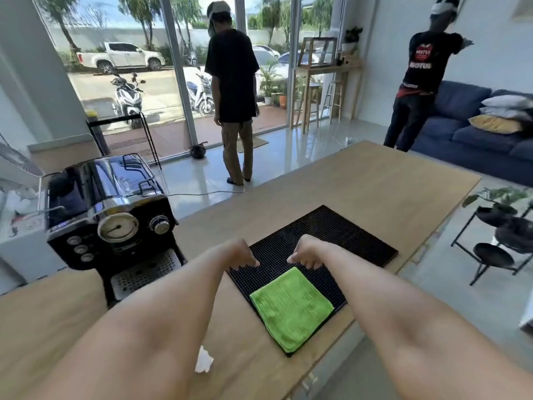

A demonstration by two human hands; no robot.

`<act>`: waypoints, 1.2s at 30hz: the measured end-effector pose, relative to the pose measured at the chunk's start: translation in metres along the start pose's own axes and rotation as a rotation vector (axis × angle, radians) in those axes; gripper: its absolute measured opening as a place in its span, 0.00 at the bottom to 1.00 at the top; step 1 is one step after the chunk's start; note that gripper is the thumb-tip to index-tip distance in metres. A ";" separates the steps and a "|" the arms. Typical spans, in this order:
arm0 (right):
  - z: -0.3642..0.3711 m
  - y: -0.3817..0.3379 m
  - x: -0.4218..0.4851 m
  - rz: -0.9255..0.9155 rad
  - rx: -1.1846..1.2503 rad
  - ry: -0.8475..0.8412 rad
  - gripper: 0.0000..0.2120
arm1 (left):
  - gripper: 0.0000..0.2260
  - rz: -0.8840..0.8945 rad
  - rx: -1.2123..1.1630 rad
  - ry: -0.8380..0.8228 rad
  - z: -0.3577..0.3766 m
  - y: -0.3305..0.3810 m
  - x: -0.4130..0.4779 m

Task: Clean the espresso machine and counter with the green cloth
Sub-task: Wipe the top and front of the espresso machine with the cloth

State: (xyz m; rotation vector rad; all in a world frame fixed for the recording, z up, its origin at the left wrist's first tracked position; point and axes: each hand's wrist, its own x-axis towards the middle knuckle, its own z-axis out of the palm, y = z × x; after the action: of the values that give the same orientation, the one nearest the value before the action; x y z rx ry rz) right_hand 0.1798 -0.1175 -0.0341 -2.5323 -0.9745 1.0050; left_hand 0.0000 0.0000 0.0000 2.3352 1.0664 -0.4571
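Observation:
A folded green cloth (pixel 292 307) lies flat on the near end of a black rubber mat (pixel 331 235) on the wooden counter (pixel 360 186). A black and chrome espresso machine (pixel 112 215) stands on the counter to the left of the mat, its gauge and knobs facing me. My left hand (pixel 238 254) and my right hand (pixel 307 252) hover side by side just beyond the cloth's far edge, fingers curled downward over the mat. Neither hand holds anything, and neither touches the cloth.
A small white scrap (pixel 203 360) lies on the counter near my left forearm. Two people stand beyond the counter, one by the glass doors (pixel 233 90), one at the right wall (pixel 424 73). A blue sofa (pixel 473 140) and a black plant stand (pixel 501 243) sit to the right.

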 end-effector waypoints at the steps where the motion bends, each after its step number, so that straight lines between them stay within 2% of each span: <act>1: 0.007 0.006 0.001 0.013 -0.016 -0.003 0.16 | 0.20 -0.002 0.044 -0.042 0.010 -0.001 0.002; 5: 0.026 0.024 -0.008 0.051 -0.005 0.031 0.25 | 0.19 -0.046 0.015 -0.101 0.047 -0.002 0.001; 15: 0.055 0.039 -0.003 0.029 -0.006 0.154 0.28 | 0.16 -0.103 0.002 -0.027 0.083 -0.005 0.002; 18: 0.053 0.040 0.001 0.015 0.017 0.121 0.24 | 0.12 -0.112 -0.255 -0.079 0.079 -0.009 0.006; 22: 0.044 0.037 0.002 -0.043 0.278 0.027 0.08 | 0.09 -0.073 -0.645 -0.097 0.061 -0.018 0.006; 24: 0.031 0.026 -0.003 -0.084 0.342 0.027 0.06 | 0.09 -0.031 -0.731 -0.065 0.043 -0.019 0.003; 28: -0.006 -0.019 -0.015 -0.235 0.386 0.067 0.03 | 0.13 0.034 -0.858 0.136 -0.010 -0.022 -0.014; 31: -0.033 -0.060 -0.023 -0.389 0.450 0.134 0.07 | 0.15 0.103 -0.932 0.298 -0.056 -0.021 -0.035; 36: -0.068 -0.151 -0.041 -0.638 0.581 0.341 0.04 | 0.16 0.209 -0.968 0.643 -0.134 -0.034 -0.088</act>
State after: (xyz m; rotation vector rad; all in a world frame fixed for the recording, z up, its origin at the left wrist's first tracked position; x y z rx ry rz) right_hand 0.1293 -0.0312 0.1035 -1.6717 -1.0794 0.5305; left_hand -0.0701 0.0454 0.1405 1.6542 0.9627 0.7879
